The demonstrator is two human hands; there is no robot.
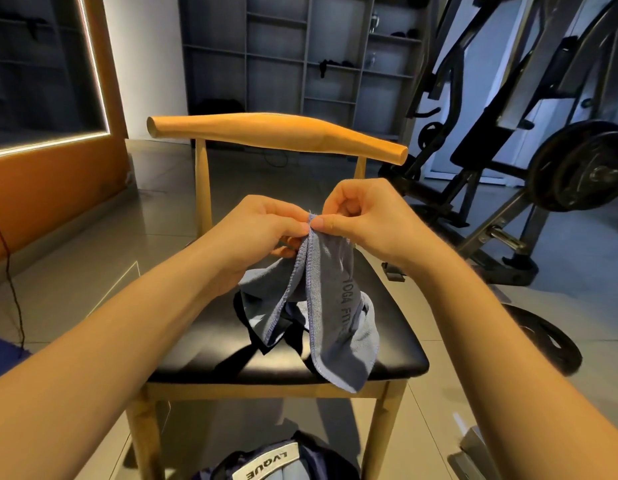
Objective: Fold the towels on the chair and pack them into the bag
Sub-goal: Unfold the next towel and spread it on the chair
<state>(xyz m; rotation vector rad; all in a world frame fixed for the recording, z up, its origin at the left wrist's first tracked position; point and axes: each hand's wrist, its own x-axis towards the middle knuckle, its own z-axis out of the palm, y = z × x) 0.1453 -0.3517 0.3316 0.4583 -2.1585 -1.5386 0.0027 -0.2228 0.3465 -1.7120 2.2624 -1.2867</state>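
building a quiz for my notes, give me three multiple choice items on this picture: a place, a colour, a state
1. Where is the bag relative to the chair? A on its seat; B in front of it, lower down; C hung on its backrest
2. What colour is the held towel? A white; B red; C blue-grey
3. How is the towel held? A pinched by left hand and right hand; B by one hand; C untouched

Answers: B, the bag shows at the bottom edge, nearer than the chair; C, the cloth is blue-grey; A, both hands' fingers pinch its top edge.
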